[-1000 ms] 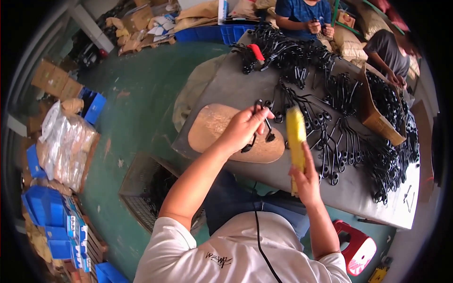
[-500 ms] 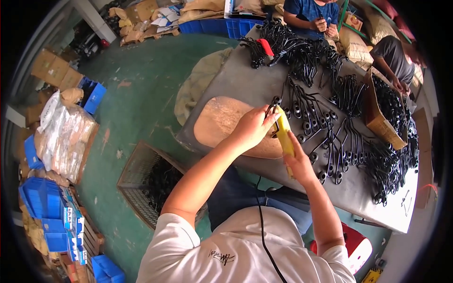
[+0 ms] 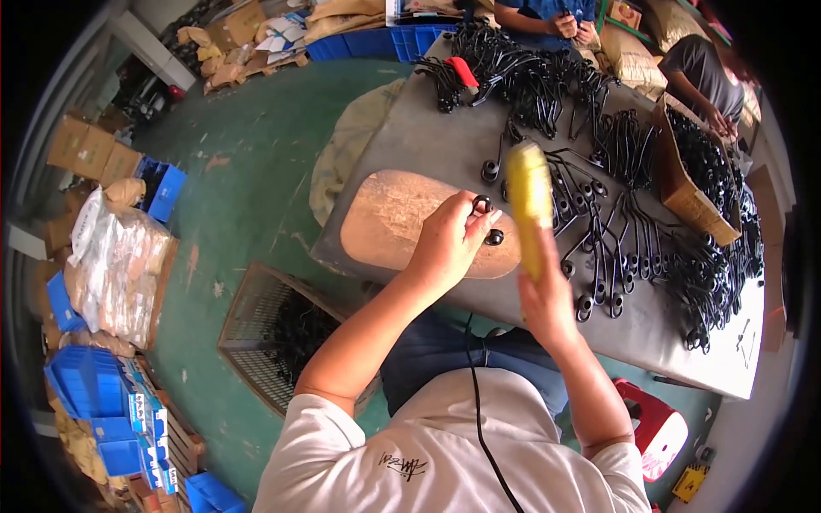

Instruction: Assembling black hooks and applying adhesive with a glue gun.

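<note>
My left hand (image 3: 446,241) is closed round a small black metal part (image 3: 482,204) with rounded ends. It holds the part above a worn, rounded wooden board (image 3: 385,214) on the grey table (image 3: 376,154). One end looks like a ring; my fingers cover the middle. My right hand (image 3: 547,303) grips a long yellow bar-shaped tool (image 3: 532,192), blurred by motion and raised upright, apart from the black part. To the right of the tool lie several black rods with eyelet ends (image 3: 611,274), spread over the table.
Piles of black rods (image 3: 547,77) and a red object (image 3: 462,72) cover the far side. A cardboard box (image 3: 688,209) of black parts stands at right. Two people (image 3: 547,24) (image 3: 705,81) sit beyond. A plastic crate (image 3: 256,342) is at lower left, a red stool (image 3: 654,427) at lower right.
My right hand has lifted the yellow tool up and away from the black part, which it was against. My left hand has shifted slightly left and down, still holding the part.
</note>
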